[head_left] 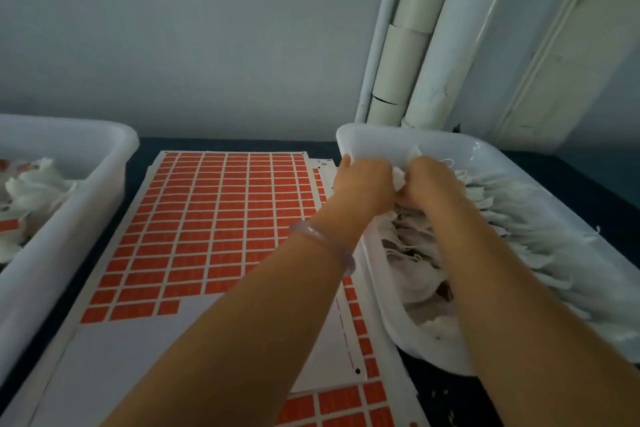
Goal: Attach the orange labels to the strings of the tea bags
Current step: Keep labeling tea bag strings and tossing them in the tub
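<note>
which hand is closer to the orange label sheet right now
Left. The left hand is at the left rim of the white tray, beside the right edge of the label sheet. The right hand is further right, over the tray. Both grip a tea bag.

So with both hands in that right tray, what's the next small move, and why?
Probably lift one tea bag out towards the orange label sheet: the left hand and right hand both grip bags inside the right tray, with no label visible on them.
</note>
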